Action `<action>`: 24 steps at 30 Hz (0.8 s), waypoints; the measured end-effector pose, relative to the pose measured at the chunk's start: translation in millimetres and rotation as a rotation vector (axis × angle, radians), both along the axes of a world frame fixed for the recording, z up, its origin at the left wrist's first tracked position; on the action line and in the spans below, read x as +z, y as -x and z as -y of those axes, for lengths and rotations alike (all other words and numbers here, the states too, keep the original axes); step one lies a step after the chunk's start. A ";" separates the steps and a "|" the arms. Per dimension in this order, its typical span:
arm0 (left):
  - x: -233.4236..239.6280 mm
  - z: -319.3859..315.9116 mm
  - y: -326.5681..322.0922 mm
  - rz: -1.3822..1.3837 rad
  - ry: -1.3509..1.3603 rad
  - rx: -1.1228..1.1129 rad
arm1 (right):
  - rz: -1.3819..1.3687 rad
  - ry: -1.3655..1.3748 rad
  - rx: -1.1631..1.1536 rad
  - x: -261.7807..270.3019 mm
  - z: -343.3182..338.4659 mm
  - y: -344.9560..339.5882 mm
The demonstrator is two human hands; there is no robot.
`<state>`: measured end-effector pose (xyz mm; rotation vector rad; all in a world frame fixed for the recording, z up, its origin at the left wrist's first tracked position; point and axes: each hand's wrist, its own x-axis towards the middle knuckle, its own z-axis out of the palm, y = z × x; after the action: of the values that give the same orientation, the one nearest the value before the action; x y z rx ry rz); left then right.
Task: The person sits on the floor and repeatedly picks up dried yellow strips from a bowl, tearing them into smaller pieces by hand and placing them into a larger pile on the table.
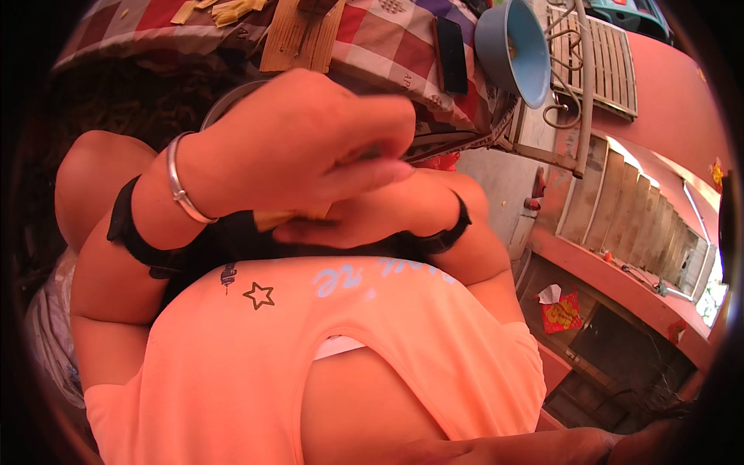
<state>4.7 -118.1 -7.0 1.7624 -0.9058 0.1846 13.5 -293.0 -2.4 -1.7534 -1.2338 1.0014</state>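
Note:
In front of my waist, my left hand (302, 139) passes above my right hand, with a silver bangle (176, 180) on its wrist. Its fingers are curled and blurred; a dark gap shows beside the thumb, and what it may hold is hidden. Beneath it, my right hand (372, 215) reaches in from the right, its fingers around pale yellow strips (290, 217) that stick out to the left. The far ends of these strips are covered by my left hand. Black bands (136, 226) circle both forearms. Beyond the hands, a wooden board (302, 43) with a dark block lies at the table's edge.
More yellow strips (235, 11) lie on the checked tablecloth (372, 49). A black phone (450, 55) and a blue basin (517, 52) are at the right. Behind my left hand, a round rim (226, 104) is partly hidden. A metal frame (581, 87) stands beyond the basin.

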 end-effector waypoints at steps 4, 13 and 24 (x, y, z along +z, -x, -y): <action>-8.5 2.0 -6.0 -0.051 -0.033 0.002 | -0.323 -0.069 -0.062 -18.4 -14.7 12.0; 3.2 -30.8 1.7 -0.489 0.150 0.327 | -0.598 -0.246 -0.525 -5.3 -9.8 -19.1; -13.5 -26.0 13.2 -0.449 0.466 0.288 | -0.657 -0.570 -0.693 -3.7 -23.2 -20.2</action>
<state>-8.4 -92.2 -20.5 1.4049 -0.2535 0.1603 33.6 -269.8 -6.1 -1.1141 -0.3722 0.6291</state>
